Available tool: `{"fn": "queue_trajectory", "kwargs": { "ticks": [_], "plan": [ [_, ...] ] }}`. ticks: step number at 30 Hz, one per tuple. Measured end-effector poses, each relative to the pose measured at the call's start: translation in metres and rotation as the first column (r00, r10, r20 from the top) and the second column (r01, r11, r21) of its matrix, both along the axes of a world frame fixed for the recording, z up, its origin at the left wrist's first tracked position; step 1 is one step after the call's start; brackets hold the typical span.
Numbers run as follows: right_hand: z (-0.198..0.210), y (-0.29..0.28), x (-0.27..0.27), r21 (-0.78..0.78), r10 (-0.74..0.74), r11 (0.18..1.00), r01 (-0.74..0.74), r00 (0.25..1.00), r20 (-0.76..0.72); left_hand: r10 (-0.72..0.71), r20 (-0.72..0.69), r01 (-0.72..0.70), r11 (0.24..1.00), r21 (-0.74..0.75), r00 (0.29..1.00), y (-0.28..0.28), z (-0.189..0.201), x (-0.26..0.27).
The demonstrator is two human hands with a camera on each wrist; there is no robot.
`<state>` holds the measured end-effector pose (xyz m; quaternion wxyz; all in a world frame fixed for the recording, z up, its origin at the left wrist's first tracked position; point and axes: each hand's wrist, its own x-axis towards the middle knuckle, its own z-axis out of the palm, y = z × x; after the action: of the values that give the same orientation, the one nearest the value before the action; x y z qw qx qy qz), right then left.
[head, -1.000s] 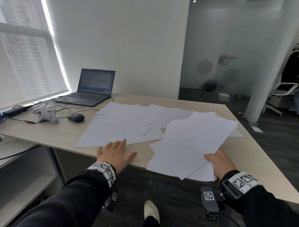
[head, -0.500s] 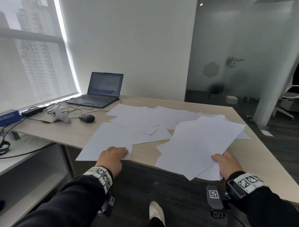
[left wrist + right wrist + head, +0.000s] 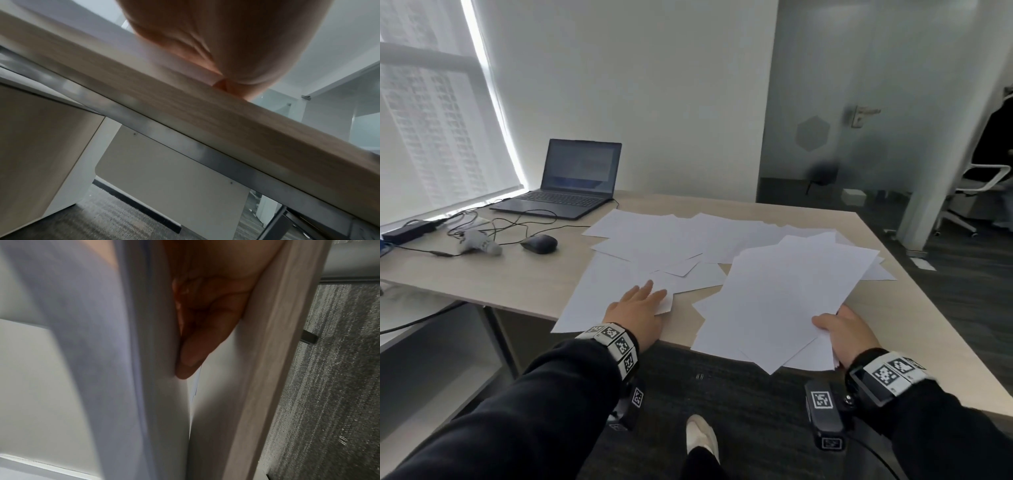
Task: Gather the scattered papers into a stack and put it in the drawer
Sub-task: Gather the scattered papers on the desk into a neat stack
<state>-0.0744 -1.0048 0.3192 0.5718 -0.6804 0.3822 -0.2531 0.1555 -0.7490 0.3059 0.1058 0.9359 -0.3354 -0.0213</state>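
Several white sheets (image 3: 674,240) lie scattered over the wooden desk (image 3: 517,274). My right hand (image 3: 842,332) grips a loose bundle of sheets (image 3: 784,298) at its near right corner, thumb on top; the bundle overhangs the desk's front edge. In the right wrist view my fingers (image 3: 197,340) lie under the paper (image 3: 92,353). My left hand (image 3: 637,308) lies flat with straight fingers on a sheet (image 3: 599,294) at the front edge. The left wrist view shows only the palm (image 3: 226,40) above the desk edge (image 3: 205,104). No drawer is in view.
An open laptop (image 3: 571,181), a dark mouse (image 3: 539,244), a white device (image 3: 479,241) and tangled cables (image 3: 493,222) sit at the desk's far left. A lower shelf unit (image 3: 421,342) stands left of the desk. My shoe (image 3: 700,435) is on the carpet below.
My left hand has slid forward and to the right over the near sheet, fingers now stretched flat. My right hand keeps its hold on the bundle.
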Motion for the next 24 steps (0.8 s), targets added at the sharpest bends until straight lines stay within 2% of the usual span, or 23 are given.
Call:
{"fn": "queue_trajectory", "kwargs": {
  "ticks": [3, 9, 13, 17, 20, 24],
  "plan": [
    [-0.001, -0.001, 0.0, 0.011, 0.0, 1.0, 0.0, 1.0, 0.006, 0.069, -0.024, -0.068, 0.997, 0.046, 0.997, -0.007, 0.001, 0.003],
    [-0.009, -0.006, 0.003, 0.017, -0.035, 0.999, 0.034, 0.999, 0.038, 0.056, 0.187, -0.062, 0.998, 0.027, 0.981, 0.011, -0.008, -0.008],
    [-0.01, -0.005, 0.001, 0.005, -0.055, 0.998, 0.055, 0.996, 0.064, 0.046, 0.154, -0.044, 0.999, -0.018, 0.987, 0.025, -0.01, -0.012],
    [-0.014, -0.007, -0.003, 0.008, -0.061, 0.998, 0.061, 0.996, 0.071, 0.021, 0.201, -0.011, 0.998, -0.054, 0.979, 0.034, -0.008, -0.022],
    [-0.015, -0.009, -0.007, 0.022, -0.08, 0.997, 0.078, 0.994, 0.076, 0.022, 0.222, -0.018, 1.0, -0.02, 0.975, 0.039, -0.01, -0.025],
    [-0.015, -0.01, -0.01, 0.004, -0.113, 0.994, 0.113, 0.99, 0.087, -0.026, 0.189, 0.008, 0.995, 0.096, 0.982, 0.043, -0.008, -0.027]
  ]
}}
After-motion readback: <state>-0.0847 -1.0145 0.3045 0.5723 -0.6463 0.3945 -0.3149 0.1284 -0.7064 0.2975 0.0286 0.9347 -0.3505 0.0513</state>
